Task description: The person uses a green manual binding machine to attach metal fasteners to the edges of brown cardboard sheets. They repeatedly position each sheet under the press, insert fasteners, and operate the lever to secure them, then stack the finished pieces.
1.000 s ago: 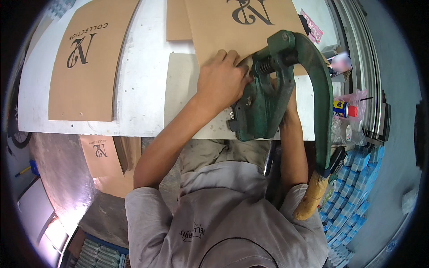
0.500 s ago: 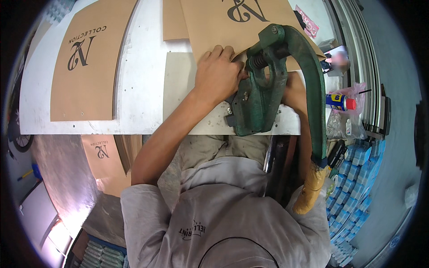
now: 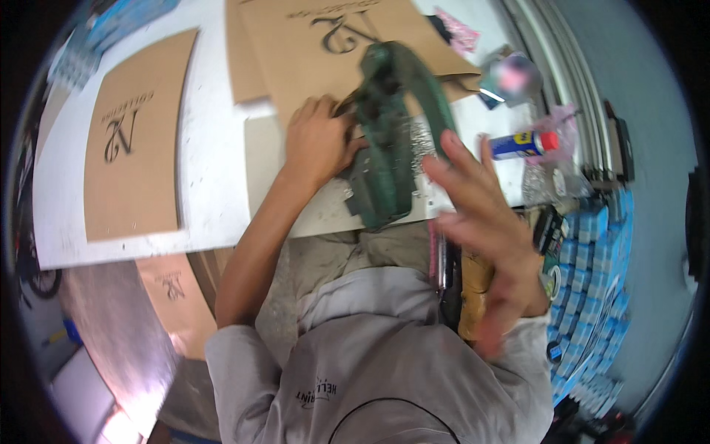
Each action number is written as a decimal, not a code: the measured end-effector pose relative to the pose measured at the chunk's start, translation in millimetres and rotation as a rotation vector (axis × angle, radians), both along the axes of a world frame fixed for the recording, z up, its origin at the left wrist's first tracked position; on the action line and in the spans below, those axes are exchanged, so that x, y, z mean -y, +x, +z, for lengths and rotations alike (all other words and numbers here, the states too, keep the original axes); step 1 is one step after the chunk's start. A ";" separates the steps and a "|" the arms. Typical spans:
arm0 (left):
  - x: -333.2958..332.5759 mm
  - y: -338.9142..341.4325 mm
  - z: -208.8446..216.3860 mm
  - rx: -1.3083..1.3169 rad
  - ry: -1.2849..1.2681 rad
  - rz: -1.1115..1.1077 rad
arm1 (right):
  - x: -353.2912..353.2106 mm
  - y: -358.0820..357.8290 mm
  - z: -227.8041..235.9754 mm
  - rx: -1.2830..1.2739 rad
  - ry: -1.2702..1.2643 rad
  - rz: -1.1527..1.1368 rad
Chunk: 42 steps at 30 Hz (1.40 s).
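A green hand press (image 3: 381,174) with a long curved lever stands at the table's front edge. Left of its jaw, my left hand (image 3: 318,140) grips the near edge of a brown paper bag (image 3: 288,63), fingers on top; the thumb side is partly hidden by the press. My right hand (image 3: 481,203) is raised over the lever with its fingers spread, smeared by motion and holding nothing. Behind that wrist shows the lever's yellow wrapped handle (image 3: 475,292). Small shiny metal bits (image 3: 420,148) lie beside the press.
More brown bags (image 3: 140,174) lie flat on the white table at left, and others (image 3: 181,311) stand below it. At right are a blue spray can (image 3: 514,145) with a red cap, a clear plastic bag (image 3: 555,181) and blue stacked packs (image 3: 592,274).
My right hand has come out from behind the press to above the lever, fingers spread. The view has shifted; my left hand stays at the bag's edge.
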<state>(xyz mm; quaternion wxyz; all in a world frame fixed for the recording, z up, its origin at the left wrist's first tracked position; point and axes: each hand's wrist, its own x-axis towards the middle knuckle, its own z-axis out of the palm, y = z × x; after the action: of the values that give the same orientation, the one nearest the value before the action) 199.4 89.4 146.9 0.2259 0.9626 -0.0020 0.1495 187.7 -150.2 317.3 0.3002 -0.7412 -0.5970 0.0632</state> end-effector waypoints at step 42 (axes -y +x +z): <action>-210.3 -230.6 -54.3 0.861 -1.292 0.981 | 19.0 89.2 -189.7 -0.599 0.189 -0.738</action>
<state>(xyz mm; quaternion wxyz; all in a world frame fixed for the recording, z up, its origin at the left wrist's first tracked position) -31.2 299.7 92.6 0.6110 0.4034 0.4066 0.5465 276.9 -169.1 127.6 0.5275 -0.8221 -0.1848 0.1085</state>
